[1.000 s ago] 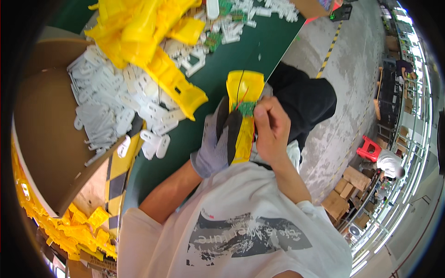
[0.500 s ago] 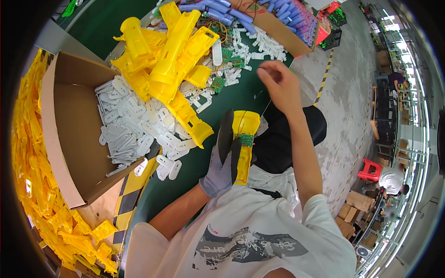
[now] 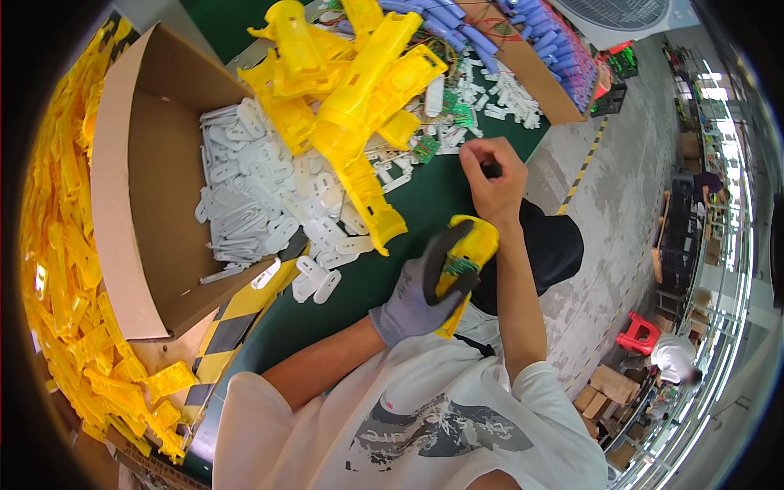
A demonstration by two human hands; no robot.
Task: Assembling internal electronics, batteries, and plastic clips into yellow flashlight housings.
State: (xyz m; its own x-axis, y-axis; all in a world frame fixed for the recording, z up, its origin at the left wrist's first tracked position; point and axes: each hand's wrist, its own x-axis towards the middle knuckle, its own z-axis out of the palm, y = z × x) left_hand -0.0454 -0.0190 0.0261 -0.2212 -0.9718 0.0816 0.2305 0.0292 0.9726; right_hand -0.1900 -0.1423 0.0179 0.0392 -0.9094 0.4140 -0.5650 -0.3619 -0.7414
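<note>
My left hand, in a grey glove with dark fingers, is wrapped round a yellow plastic housing close to my body. A small green circuit board sits in the hollow of the housing, partly covered by the gloved fingers. Bare and curled, my right hand hovers beyond the housing by the table's right edge. Its thumb and fingertips come close together; anything between them is too small or hidden to make out. Left of the housing, a heap of yellow housings lies on the green table.
A cardboard box at left spills white plastic pieces. More yellow housings are piled beyond it. Blue cylinders fill another box at the far right, near a fan. A red stool and a seated person are across the aisle.
My left hand has tilted the yellow housing and shifted it right, its fingers now over the circuit board. My right hand has come nearer the housing, fingers more curled. The view has shifted.
</note>
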